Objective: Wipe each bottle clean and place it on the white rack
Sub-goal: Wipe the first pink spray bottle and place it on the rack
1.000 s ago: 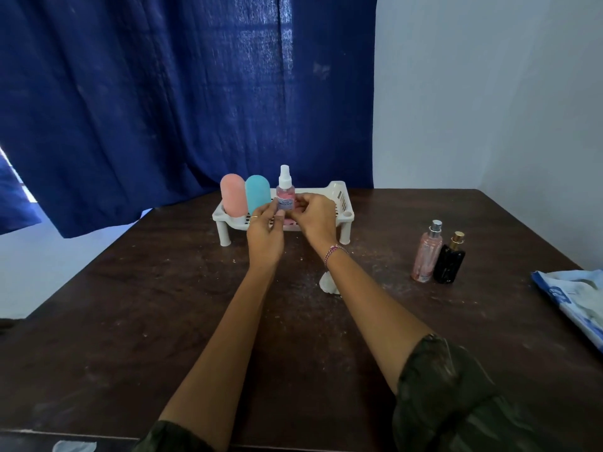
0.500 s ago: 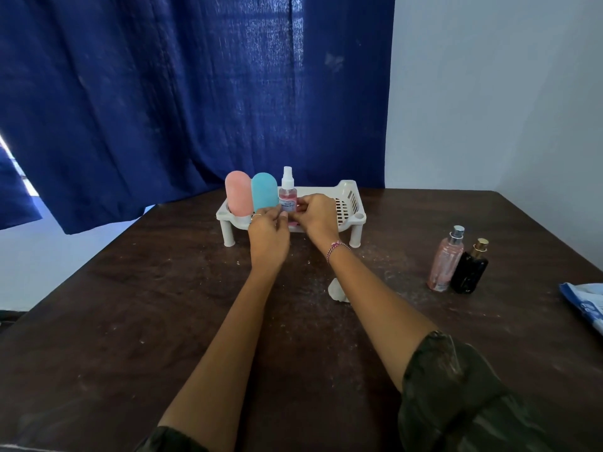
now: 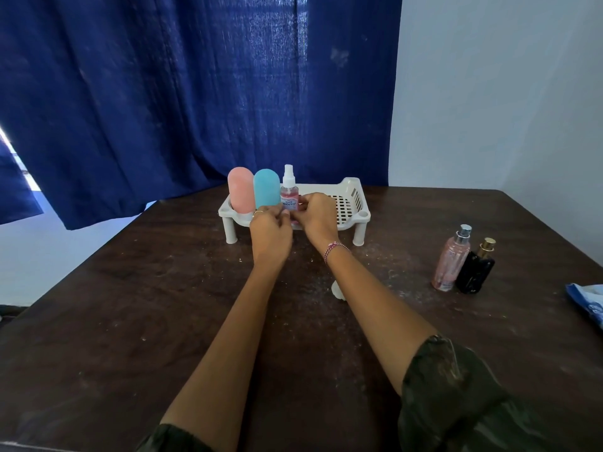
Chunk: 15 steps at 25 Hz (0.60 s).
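dark table point(image 3: 130, 321), blue curtain point(image 3: 163, 93) behind. i saw left hand point(image 3: 270, 234) and right hand point(image 3: 318, 220), fingers curled, pinching the spray bottle point(image 3: 289, 194) low, probably steadying it upright on the white rack point(image 3: 350, 190) beside the blue bottle point(image 3: 267, 190).

The right sleeve point(image 3: 456, 396) and left sleeve point(image 3: 173, 438) are dark green camouflage. A braided pink-and-white bracelet point(image 3: 334, 248) circles the right wrist. A thin ring point(image 3: 257, 213) sits on the left grip point(image 3: 269, 238).

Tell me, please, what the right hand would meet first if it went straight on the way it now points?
The spray bottle on the rack; the right hand points at it, fingertips apparently touching it.
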Available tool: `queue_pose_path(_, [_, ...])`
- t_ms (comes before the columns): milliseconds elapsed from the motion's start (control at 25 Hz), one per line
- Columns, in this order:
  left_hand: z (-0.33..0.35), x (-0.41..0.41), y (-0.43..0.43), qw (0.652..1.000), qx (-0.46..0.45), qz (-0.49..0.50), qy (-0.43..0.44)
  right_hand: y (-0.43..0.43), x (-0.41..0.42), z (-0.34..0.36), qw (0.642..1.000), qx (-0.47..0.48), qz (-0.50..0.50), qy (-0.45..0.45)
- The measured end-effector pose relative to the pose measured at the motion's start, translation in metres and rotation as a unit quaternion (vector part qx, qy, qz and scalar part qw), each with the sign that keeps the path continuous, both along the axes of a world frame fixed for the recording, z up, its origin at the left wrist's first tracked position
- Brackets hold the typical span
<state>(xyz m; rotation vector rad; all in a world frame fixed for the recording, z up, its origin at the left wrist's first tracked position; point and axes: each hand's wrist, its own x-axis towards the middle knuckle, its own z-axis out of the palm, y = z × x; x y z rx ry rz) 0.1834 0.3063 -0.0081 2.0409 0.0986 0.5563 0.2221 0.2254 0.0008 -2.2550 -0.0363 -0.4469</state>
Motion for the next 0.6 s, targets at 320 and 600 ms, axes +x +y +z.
queue_pose_path(320, [0.003, -0.004, 0.000, 1.000, 0.011, 0.016, -0.007, -0.009, -0.011, 0.003, 0.999, -0.042, -0.013, -0.003])
queue_pose_path(600, [0.009, -0.022, -0.010, 1.000, 0.010, 0.018, -0.021, -0.025, -0.042, 0.020, 0.999, -0.011, -0.031, -0.035])
